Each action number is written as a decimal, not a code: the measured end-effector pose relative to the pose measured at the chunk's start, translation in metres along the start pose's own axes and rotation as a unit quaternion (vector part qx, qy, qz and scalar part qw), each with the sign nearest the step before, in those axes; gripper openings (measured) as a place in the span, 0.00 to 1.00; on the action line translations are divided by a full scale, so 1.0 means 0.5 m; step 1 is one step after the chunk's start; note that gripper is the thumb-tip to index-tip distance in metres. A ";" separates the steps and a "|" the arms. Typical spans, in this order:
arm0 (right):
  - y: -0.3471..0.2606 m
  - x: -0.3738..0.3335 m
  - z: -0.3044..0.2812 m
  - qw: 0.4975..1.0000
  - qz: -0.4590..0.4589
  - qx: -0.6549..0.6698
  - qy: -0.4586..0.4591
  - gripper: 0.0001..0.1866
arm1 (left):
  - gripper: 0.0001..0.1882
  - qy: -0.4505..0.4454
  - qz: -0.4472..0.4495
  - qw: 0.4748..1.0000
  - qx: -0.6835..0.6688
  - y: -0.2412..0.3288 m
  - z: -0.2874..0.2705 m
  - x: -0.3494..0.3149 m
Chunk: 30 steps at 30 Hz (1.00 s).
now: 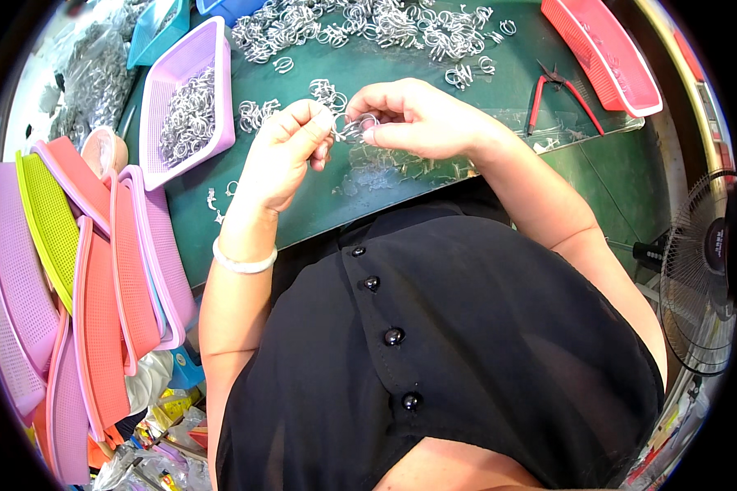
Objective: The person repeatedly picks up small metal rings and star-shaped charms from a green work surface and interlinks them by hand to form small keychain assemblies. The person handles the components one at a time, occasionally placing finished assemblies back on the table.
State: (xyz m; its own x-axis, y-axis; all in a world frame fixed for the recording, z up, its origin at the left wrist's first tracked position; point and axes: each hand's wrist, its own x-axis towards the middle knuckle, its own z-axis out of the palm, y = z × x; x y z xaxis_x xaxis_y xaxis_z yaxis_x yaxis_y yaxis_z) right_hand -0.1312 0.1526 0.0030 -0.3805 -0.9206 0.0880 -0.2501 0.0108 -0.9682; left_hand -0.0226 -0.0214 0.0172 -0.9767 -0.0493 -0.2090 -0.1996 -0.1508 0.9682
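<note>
My left hand (pixel 291 147) is closed, with thumb and forefinger pinching a small silver metal ring piece at its edge. Close by on the right, my right hand (pixel 413 119) curls its fingers and thumb round a silver metal ring (pixel 367 124). The two hands almost meet above the near part of the green tabletop (pixel 295 221). Small clusters of similar rings (pixel 256 114) lie just beyond the left hand. How the pieces between my fingertips join is too small to tell.
A big heap of silver rings (pixel 385 24) covers the table's far side. A lilac basket (pixel 221 123) of metal pieces stands at left, above stacked coloured baskets (pixel 98 327). Red-handled pliers (pixel 536 106) and a red basket (pixel 577 49) lie at right, near a fan (pixel 696 270).
</note>
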 end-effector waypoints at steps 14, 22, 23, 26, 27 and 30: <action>0.005 -0.001 0.015 0.995 0.008 0.096 0.039 0.13 | 0.07 0.003 0.003 0.999 -0.040 -0.007 -0.010 0.004; -0.008 -0.004 0.027 0.982 -0.085 -0.105 0.134 0.11 | 0.08 -0.027 -0.006 0.998 -0.054 -0.012 -0.015 0.002; -0.005 -0.002 0.028 0.973 -0.114 -0.135 0.148 0.10 | 0.09 -0.030 -0.013 0.998 -0.059 -0.013 -0.016 0.002; -0.006 -0.001 0.028 0.958 -0.160 -0.184 0.154 0.09 | 0.08 -0.038 -0.021 0.995 -0.086 -0.021 -0.021 0.004; -0.008 0.000 0.027 0.955 -0.168 -0.193 0.150 0.09 | 0.08 -0.044 -0.029 0.996 -0.078 -0.020 -0.021 0.004; -0.017 0.001 0.017 0.944 -0.178 -0.249 0.122 0.09 | 0.10 -0.053 -0.058 0.995 -0.054 -0.019 -0.021 0.004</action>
State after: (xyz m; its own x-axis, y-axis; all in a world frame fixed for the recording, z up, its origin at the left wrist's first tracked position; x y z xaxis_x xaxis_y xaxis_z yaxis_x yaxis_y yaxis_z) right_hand -0.1216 0.1487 0.0093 -0.3709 -0.7842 0.4974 -0.7657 -0.0448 -0.6416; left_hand -0.0217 -0.0305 0.0060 -0.9516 0.0778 -0.2973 -0.3073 -0.2553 0.9167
